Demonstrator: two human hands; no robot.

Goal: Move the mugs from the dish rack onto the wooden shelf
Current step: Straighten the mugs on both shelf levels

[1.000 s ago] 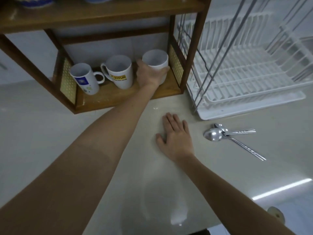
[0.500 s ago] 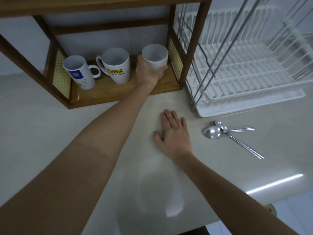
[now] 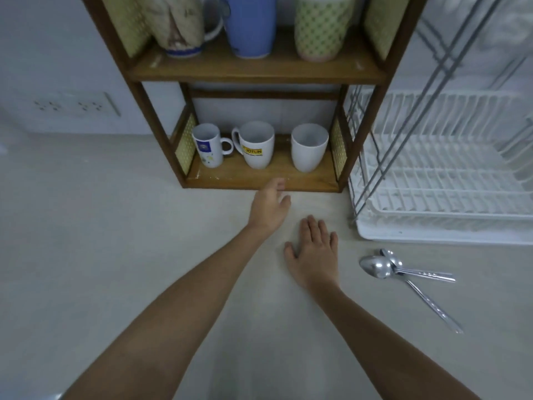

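Observation:
Three white mugs stand upright on the bottom board of the wooden shelf (image 3: 259, 180): one with a blue logo (image 3: 208, 145) at the left, one with a yellow label (image 3: 256, 144) in the middle, a plain one (image 3: 308, 147) at the right. My left hand (image 3: 269, 209) hovers in front of the shelf's lower edge, fingers loose and holding nothing. My right hand (image 3: 314, 252) lies flat on the counter, palm down. The white dish rack (image 3: 444, 180) to the right holds no mugs.
Three more mugs, beige (image 3: 176, 24), blue (image 3: 249, 24) and green-patterned (image 3: 321, 27), stand on the upper board. Two metal spoons (image 3: 403, 272) lie on the counter right of my right hand. A wall socket (image 3: 72, 105) sits at the left.
My left hand has let go of the plain white mug and drawn back off the shelf toward me. The view has tilted up, showing the upper board. My right hand stays flat.

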